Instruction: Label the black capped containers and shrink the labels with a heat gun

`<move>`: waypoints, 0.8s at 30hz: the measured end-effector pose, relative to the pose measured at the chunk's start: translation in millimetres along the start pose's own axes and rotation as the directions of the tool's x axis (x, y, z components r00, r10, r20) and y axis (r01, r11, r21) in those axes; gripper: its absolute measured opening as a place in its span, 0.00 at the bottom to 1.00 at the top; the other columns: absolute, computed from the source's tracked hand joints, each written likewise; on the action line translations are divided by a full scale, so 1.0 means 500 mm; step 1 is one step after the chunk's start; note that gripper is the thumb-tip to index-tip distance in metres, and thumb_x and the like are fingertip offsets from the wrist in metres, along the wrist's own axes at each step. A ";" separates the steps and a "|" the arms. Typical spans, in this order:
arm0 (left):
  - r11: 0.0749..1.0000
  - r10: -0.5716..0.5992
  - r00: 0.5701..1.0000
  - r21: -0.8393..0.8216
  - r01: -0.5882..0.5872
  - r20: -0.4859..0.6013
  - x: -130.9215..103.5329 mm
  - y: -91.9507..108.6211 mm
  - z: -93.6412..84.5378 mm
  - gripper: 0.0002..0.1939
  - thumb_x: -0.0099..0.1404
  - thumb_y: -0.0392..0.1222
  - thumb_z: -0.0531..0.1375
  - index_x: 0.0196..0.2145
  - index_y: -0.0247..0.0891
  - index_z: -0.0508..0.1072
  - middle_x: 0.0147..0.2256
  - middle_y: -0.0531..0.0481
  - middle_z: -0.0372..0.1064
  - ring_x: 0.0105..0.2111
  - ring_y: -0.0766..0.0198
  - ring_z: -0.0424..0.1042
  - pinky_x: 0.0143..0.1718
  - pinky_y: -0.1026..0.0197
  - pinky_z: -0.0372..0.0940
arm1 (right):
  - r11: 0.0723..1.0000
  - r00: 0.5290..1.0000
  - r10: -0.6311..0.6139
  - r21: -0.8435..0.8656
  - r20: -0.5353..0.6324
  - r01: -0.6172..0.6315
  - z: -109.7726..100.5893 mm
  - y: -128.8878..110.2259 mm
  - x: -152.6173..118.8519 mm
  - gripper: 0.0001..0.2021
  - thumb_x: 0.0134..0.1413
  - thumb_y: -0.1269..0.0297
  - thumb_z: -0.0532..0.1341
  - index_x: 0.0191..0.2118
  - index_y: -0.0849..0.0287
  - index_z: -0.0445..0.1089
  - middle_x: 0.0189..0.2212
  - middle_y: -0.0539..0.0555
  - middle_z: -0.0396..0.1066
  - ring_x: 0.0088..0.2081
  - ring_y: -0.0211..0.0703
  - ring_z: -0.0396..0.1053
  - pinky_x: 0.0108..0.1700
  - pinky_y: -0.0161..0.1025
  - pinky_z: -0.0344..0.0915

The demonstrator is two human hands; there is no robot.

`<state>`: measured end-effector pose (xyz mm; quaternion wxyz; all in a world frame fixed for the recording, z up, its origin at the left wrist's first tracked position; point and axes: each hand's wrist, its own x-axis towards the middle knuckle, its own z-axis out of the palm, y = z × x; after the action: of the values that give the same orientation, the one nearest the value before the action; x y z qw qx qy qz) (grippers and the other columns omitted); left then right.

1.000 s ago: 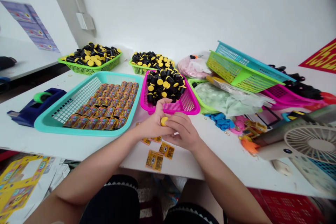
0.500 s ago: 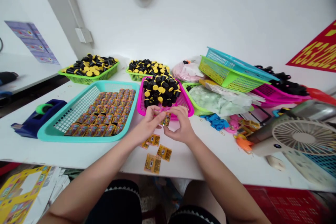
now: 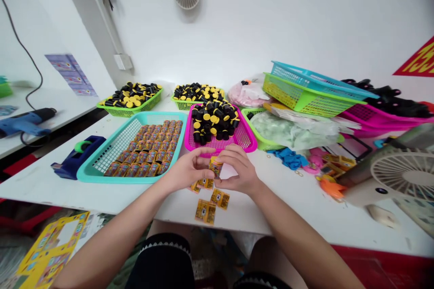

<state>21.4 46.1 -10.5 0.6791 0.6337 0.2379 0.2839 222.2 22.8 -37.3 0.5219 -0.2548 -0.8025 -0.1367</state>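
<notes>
My left hand [image 3: 191, 169] and my right hand [image 3: 240, 170] hold one small canister [image 3: 215, 166] with a yellow printed label around it, fingers closed on it from both sides. Below them, several yellow printed labels [image 3: 205, 211] lie on the white table [image 3: 169, 214], some partly under my left hand. Just beyond my hands, a pink basket [image 3: 249, 141] holds a heap of black canisters with yellow caps [image 3: 215, 119]. To the left, a turquoise basket [image 3: 86, 172] contains rows of labelled canisters [image 3: 149, 149].
Two green baskets [image 3: 142, 107] of black and yellow canisters stand at the back. A blue tape dispenser [image 3: 76, 158] sits left. Stacked baskets [image 3: 305, 95], plastic bags [image 3: 281, 128], blue rubber pieces [image 3: 290, 158] and a fan [image 3: 403, 176] occupy the right side.
The view has shifted left and up slightly. Between my hands the canister has turned, and more of its printed side and end show. My right fingers are spread a little further around it.
</notes>
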 end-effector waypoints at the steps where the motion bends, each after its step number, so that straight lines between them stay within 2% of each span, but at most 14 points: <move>1: 1.000 -0.008 1.000 0.007 0.008 0.027 -0.003 0.003 0.000 0.31 0.55 0.39 0.67 0.54 0.37 0.58 0.31 0.54 0.70 0.29 0.69 0.71 0.31 0.66 0.66 | 1.000 1.000 -0.015 -0.003 0.009 0.015 0.000 -0.002 0.001 0.22 0.45 0.59 0.68 0.47 0.57 0.66 0.37 0.57 0.74 0.42 0.49 0.71 0.45 0.52 0.70; 4: 0.993 -0.020 0.998 0.115 0.013 0.058 -0.011 0.008 0.008 0.31 0.58 0.42 0.65 0.55 0.42 0.55 0.37 0.52 0.68 0.31 0.68 0.71 0.28 0.66 0.66 | 0.997 0.997 -0.063 -0.031 0.051 0.064 0.002 -0.007 0.002 0.20 0.48 0.58 0.67 0.47 0.57 0.66 0.37 0.56 0.74 0.42 0.48 0.70 0.47 0.52 0.68; 6: 0.977 0.006 1.000 0.213 -0.013 0.030 -0.011 0.005 0.021 0.35 0.57 0.43 0.66 0.56 0.44 0.52 0.37 0.52 0.67 0.30 0.67 0.70 0.27 0.66 0.65 | 0.993 0.991 -0.102 -0.047 0.086 0.106 0.003 -0.012 0.002 0.18 0.50 0.58 0.66 0.46 0.56 0.67 0.38 0.55 0.75 0.43 0.48 0.70 0.50 0.53 0.67; 10: 0.953 0.083 0.994 0.298 -0.060 -0.066 0.005 -0.016 0.050 0.30 0.57 0.38 0.64 0.52 0.41 0.53 0.27 0.60 0.62 0.24 0.70 0.64 0.26 0.67 0.60 | 0.986 0.985 -0.161 -0.031 0.058 0.163 0.002 -0.022 0.006 0.19 0.51 0.59 0.66 0.48 0.58 0.68 0.38 0.56 0.75 0.43 0.48 0.69 0.50 0.54 0.67; 13: 0.978 0.114 0.993 0.172 -0.120 0.041 0.018 -0.023 0.059 0.29 0.59 0.35 0.62 0.52 0.43 0.50 0.23 0.62 0.59 0.23 0.71 0.63 0.26 0.68 0.59 | 0.985 0.985 -0.170 -0.005 0.000 0.170 -0.004 -0.027 0.011 0.19 0.51 0.59 0.65 0.49 0.57 0.67 0.36 0.55 0.75 0.41 0.47 0.69 0.48 0.52 0.68; 16: 0.992 0.125 0.973 0.009 -0.129 0.193 0.026 -0.020 0.056 0.31 0.58 0.36 0.63 0.53 0.44 0.49 0.26 0.60 0.62 0.24 0.70 0.66 0.26 0.68 0.61 | 0.986 0.986 -0.166 0.004 -0.024 0.166 -0.009 -0.030 0.012 0.21 0.51 0.57 0.66 0.49 0.57 0.67 0.35 0.55 0.75 0.40 0.48 0.69 0.47 0.53 0.67; 19: 0.993 0.117 0.960 -0.031 -0.113 0.255 0.028 -0.014 0.052 0.34 0.58 0.38 0.64 0.54 0.44 0.48 0.28 0.59 0.63 0.25 0.70 0.68 0.26 0.67 0.62 | 0.988 0.988 -0.151 0.000 -0.032 0.151 -0.011 -0.029 0.010 0.22 0.50 0.57 0.66 0.50 0.57 0.67 0.35 0.55 0.75 0.41 0.49 0.70 0.49 0.54 0.66; 22: 0.985 0.134 0.969 0.074 -0.153 0.210 0.024 -0.007 0.052 0.36 0.59 0.41 0.64 0.57 0.44 0.46 0.33 0.54 0.66 0.30 0.67 0.70 0.30 0.65 0.65 | 0.990 0.990 -0.139 -0.008 -0.014 0.139 -0.012 -0.022 0.007 0.21 0.52 0.56 0.65 0.51 0.54 0.66 0.37 0.54 0.75 0.41 0.47 0.69 0.50 0.53 0.65; 24: 0.962 0.179 0.981 0.195 -0.190 0.071 0.016 0.001 0.054 0.37 0.58 0.42 0.65 0.57 0.45 0.46 0.38 0.51 0.67 0.33 0.67 0.70 0.33 0.64 0.66 | 0.991 0.992 -0.130 -0.041 -0.004 0.129 -0.012 -0.015 0.004 0.20 0.51 0.57 0.66 0.50 0.53 0.66 0.37 0.53 0.75 0.41 0.47 0.69 0.51 0.53 0.64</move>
<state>45.4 31.9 -7.6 0.5882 0.7256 0.1874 0.3039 222.1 14.3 -32.5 0.5091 -0.2123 -0.8128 -0.1873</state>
